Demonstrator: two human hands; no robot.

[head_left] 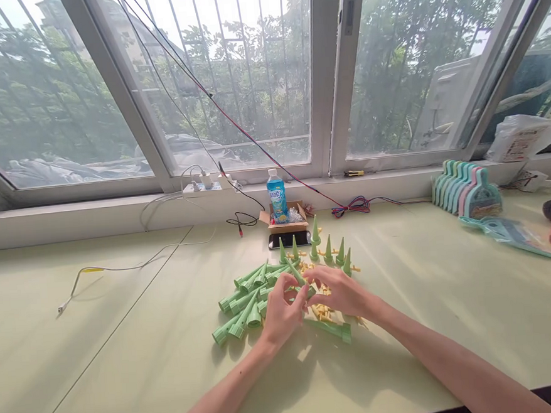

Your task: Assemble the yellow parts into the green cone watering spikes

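Note:
My left hand (283, 310) is closed around a green plastic cone-shaped spike (295, 272), its tip pointing up and away to the left. At the wide end of this spike, the thumb and fingers of my right hand (337, 290) are pinched together; whatever small thing they hold is hidden. Left of my hands lies a pile of similar green spikes (237, 303). Small yellow plastic pieces (324, 313) are heaped under and beside my right hand. Behind it, several green spikes (328, 252) stand upright, with yellow pieces sticking out sideways. One loose green spike (334, 329) lies in front.
A black phone (289, 239) lies before a small cardboard box (290, 226) and a blue-liquid bottle (277, 197). Coiled cable (351, 207) and a power strip (205, 185) are along the window. Pastel dustpan-like items (467, 190) stand right; a white cable (119, 268) runs left.

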